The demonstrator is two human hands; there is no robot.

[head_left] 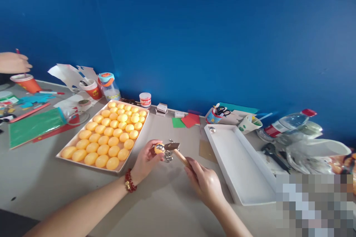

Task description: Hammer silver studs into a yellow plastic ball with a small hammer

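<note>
Between the fingers of my left hand [145, 161] is a yellow-orange ball [157, 150], like a table tennis ball. Shiny silver bits cover part of its upper right side. My right hand [205, 182] is closed around the wooden handle of a small hammer [181, 157]. Its dark head is close to the ball's right side; I cannot tell if they touch. Small shiny silver pieces [168, 157] lie on the table just behind and below the hammer head. To the left, a shallow white box [121, 164] holds rows of similar yellow-orange balls.
At the right stands a long white tray [244, 177] with one silver-covered item [212, 129] in its far corner. Green and red paper squares [190, 120], a scissors cup [214, 115] and a plastic bottle [290, 123] line the wall. Another person's hand [15, 63] is at far left.
</note>
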